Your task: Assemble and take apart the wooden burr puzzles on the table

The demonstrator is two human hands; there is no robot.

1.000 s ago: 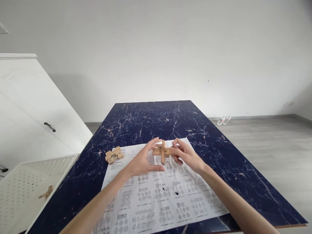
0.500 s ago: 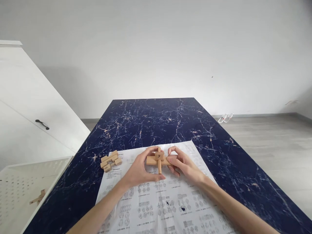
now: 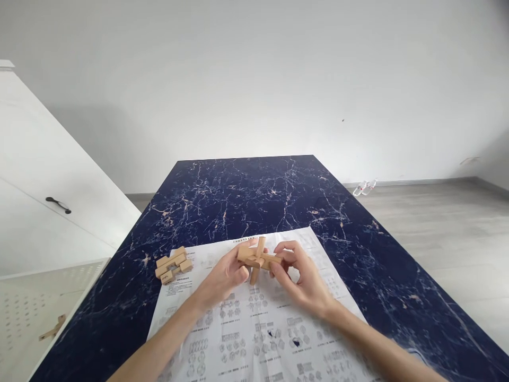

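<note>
A partly joined wooden burr puzzle (image 3: 257,259), made of crossing light-wood bars, is held between both hands just above a printed sheet. My left hand (image 3: 227,273) is closed around its left end, thumb at the near side. With thumb and fingers, my right hand (image 3: 296,270) pinches the bar that sticks out to the right. Other wooden puzzle pieces (image 3: 174,265), set together in a blocky cluster with a dark mark on one end, rest on the sheet's upper left corner. The instruction sheet (image 3: 234,345) shows rows of small drawings and has dark holes.
The dark blue marble-patterned table (image 3: 246,196) stretches toward a grey wall. At left are a white cabinet (image 3: 51,159) and a pale perforated tray (image 3: 24,313) holding a small wooden cross piece (image 3: 53,328). A clear looped object (image 3: 365,187) shows beyond the table's right edge.
The wooden puzzle has been turned and tilted in my hands; its marked face no longer shows. My left thumb has drawn back from the upright bar. The camera view has shifted slightly.
</note>
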